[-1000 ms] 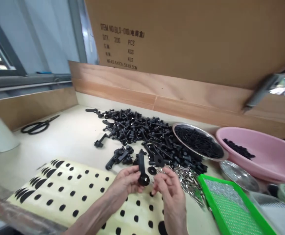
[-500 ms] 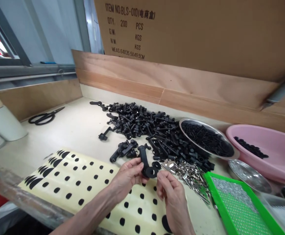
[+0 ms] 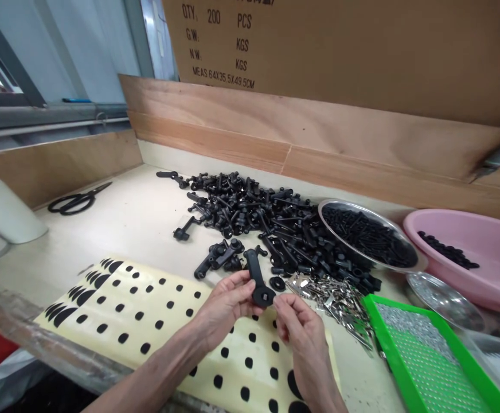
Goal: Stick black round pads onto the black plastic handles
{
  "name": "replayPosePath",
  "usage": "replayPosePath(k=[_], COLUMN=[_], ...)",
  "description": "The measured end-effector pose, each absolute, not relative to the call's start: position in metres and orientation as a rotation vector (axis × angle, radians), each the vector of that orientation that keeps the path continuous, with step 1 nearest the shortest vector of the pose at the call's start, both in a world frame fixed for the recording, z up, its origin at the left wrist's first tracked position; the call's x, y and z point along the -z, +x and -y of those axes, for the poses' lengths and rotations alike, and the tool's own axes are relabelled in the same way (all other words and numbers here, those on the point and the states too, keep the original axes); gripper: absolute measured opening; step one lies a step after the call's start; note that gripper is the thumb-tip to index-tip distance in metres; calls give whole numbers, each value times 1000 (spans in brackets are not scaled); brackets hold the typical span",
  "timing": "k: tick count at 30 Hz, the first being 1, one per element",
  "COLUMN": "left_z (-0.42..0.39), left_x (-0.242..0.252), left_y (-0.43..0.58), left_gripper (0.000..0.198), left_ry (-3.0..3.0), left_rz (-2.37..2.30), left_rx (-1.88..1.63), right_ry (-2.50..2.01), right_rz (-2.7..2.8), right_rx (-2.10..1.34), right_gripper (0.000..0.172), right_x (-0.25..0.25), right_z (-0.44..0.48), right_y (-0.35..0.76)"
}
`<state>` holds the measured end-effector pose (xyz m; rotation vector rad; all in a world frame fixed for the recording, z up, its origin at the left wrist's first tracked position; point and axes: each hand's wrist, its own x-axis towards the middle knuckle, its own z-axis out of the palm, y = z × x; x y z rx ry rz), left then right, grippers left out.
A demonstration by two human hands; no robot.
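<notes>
My left hand (image 3: 231, 299) grips a black plastic arm (image 3: 255, 275), which has a long flat shank and a round end tilted toward me. Something small and silvery shows in the hole of that round end. At the rim of the round end, the thumb and forefinger of my right hand (image 3: 298, 327) are pinched together; whatever lies between them is hidden. Just beyond lies a black ring (image 3: 277, 283). Below both hands is a yellowish sheet (image 3: 176, 338) with rows of black pads. Silvery metal clips (image 3: 334, 301) are heaped right of my hands.
Behind is a large heap of black plastic parts (image 3: 250, 209). A metal bowl of black rods (image 3: 370, 238), a pink basin (image 3: 491, 246), a small metal dish (image 3: 443, 298) and a green tray (image 3: 394, 350) line the right. Scissors (image 3: 78, 201) and a pale container (image 3: 7, 206) are left.
The round end of the black plastic arm has turned slightly, and silvery metal now shows in its hole. My right fingertips have come up to its rim. The view has tipped slightly downward.
</notes>
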<state>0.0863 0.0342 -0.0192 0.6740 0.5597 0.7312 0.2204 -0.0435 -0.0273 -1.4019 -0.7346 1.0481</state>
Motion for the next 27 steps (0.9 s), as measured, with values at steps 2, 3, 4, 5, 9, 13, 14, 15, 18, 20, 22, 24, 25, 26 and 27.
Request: replayPosePath(k=[2, 3, 4, 5, 9, 13, 14, 15, 18, 20, 22, 24, 25, 26, 27], left_z=[-34, -33, -33, -33, -35, -35, -35, -35, -35, -35, -36, -36, -36, -36, -36], left_x=[19, 19, 19, 18, 18, 17, 17, 17, 16, 16, 16, 16, 17, 17, 17], left_y=[86, 86, 86, 86, 86, 86, 87, 87, 87, 87, 87, 87, 87, 87, 87], left_gripper=[23, 23, 23, 23, 22, 20, 20, 19, 18, 18, 18, 18, 18, 18, 18], left_ry=[668, 667, 668, 670, 667, 664, 665, 665, 655, 648, 647, 647, 648, 650, 654], left_rz=[-564, -565, -563, -558, -541, -543, -541, -539, -547, -550, -544, -536, -533, -531, -530], left_rx=[-728, -724, -721, -720, -725, -711, -711, -713, -716, -717, -720, -725, -725, -726, -723], right_ry=[-1407, -1411, -1413, -1415, -1410, -1386, -1383, -1381, -1378, -1384, -1397, -1414, -1423, -1429, -1434], right_rz=[722, 718, 716, 714, 694, 665, 661, 659, 668, 674, 685, 703, 710, 713, 713], right_rx=[-1046, -1048, -1049, -1048, -1051, -1078, -1084, -1088, -1091, -1079, -1062, -1044, -1036, -1029, -1024], right_gripper=[36, 36, 36, 36, 35, 35, 34, 34, 33, 34, 34, 33, 33, 32, 32], right_x=[26, 25, 24, 24, 23, 23, 23, 24, 25, 25, 26, 27, 27, 28, 28], right_z=[44, 44, 44, 44, 43, 42, 43, 43, 44, 44, 43, 43, 43, 43, 43], right_y=[220, 220, 219, 219, 219, 219, 220, 220, 220, 220, 220, 220, 220, 220, 220])
